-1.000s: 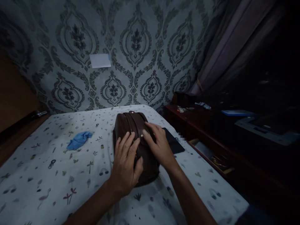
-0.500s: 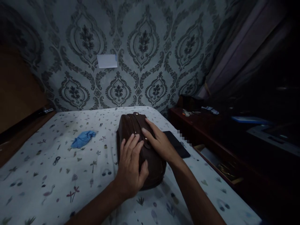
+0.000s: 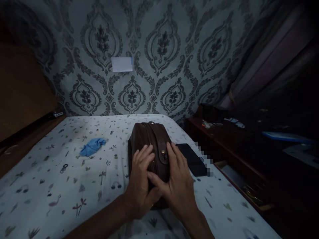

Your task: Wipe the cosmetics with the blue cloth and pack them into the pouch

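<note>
A dark brown leather bag (image 3: 139, 132) lies on the patterned bedsheet in front of me, with a strap and metal snap (image 3: 163, 152) on its upper face. My left hand (image 3: 141, 186) rests against the near left part of the bag, fingers stretched out and pointing away from me. Over the bag's right side lies my right hand (image 3: 180, 182), its fingers extended beside the snap and its thumb reaching toward the left hand. The near end of the bag is largely hidden by both hands.
A blue crumpled cloth (image 3: 93, 147) lies to the left on the sheet (image 3: 87, 179). Right of the bag is a flat black object (image 3: 191, 159). Beyond the bed's right edge stands a dark red cabinet (image 3: 199, 127) with an open drawer (image 3: 239, 182). Patterned wallpaper (image 3: 163, 43) covers the wall behind.
My right hand has slid back along the bag toward me, uncovering the snap, and its thumb is now near my left thumb. The camera view has shifted slightly left.
</note>
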{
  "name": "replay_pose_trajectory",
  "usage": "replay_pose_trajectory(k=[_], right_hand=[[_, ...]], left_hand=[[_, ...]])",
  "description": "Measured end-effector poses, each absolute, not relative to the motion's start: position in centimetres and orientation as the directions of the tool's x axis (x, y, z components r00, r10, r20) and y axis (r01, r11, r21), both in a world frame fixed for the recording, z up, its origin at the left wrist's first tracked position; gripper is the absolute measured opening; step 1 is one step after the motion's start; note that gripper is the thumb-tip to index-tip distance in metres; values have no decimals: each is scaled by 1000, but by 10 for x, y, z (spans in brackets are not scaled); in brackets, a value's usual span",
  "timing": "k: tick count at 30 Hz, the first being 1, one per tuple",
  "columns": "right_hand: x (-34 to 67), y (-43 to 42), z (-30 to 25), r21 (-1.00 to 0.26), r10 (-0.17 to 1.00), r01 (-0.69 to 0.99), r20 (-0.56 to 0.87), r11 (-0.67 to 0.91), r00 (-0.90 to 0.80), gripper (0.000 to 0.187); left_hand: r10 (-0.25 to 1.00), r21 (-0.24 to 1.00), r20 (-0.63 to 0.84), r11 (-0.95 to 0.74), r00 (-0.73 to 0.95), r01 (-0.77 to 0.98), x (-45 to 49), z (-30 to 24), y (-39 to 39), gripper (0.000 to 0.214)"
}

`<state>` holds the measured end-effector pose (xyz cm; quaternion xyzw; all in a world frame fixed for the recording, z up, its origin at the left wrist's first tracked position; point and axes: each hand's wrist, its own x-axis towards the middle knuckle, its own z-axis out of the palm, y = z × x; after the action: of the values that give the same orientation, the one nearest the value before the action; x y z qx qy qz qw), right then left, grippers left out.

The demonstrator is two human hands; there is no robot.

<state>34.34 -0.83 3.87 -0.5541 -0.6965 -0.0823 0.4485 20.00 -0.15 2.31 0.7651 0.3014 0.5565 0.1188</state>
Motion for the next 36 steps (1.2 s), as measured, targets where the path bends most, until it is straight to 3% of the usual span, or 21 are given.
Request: replay_pose_trajectory(k=[3, 5, 6, 9, 13, 23, 30, 36], right_hand=[[345, -9, 40, -371, 696, 841, 718, 393, -8, 88], [346, -10, 42, -384, 700, 831, 714, 403, -9, 85], [346, -11, 43, -390, 702, 827, 712, 404, -8, 84], [345, -11, 44, -401, 709, 827, 705, 394, 4, 83], [344, -11, 44, -397, 703, 832, 711, 387, 12, 83], [345, -12, 44, -338, 681, 865, 733, 370, -5, 79], [344, -14, 50, -337, 683, 855, 729, 395, -28, 69], [344, -13, 48, -340, 675, 845, 737, 413, -34, 59]], left_hand=[[768, 751, 636, -594, -74, 289, 182, 46, 45, 56], [881, 883, 416, -331, -227, 332, 170, 68, 93, 51], [948, 917, 234, -142, -214, 373, 164, 78, 118, 49], [997, 912, -66, 80, -48, 403, 157, 97, 178, 57], [953, 859, -282, 200, 108, 472, 160, 99, 210, 54], [893, 698, -423, 213, 154, 684, 172, 114, 237, 32], [944, 710, -316, 168, 96, 684, 182, 112, 229, 31], [991, 748, -123, 62, 46, 661, 184, 111, 220, 9]])
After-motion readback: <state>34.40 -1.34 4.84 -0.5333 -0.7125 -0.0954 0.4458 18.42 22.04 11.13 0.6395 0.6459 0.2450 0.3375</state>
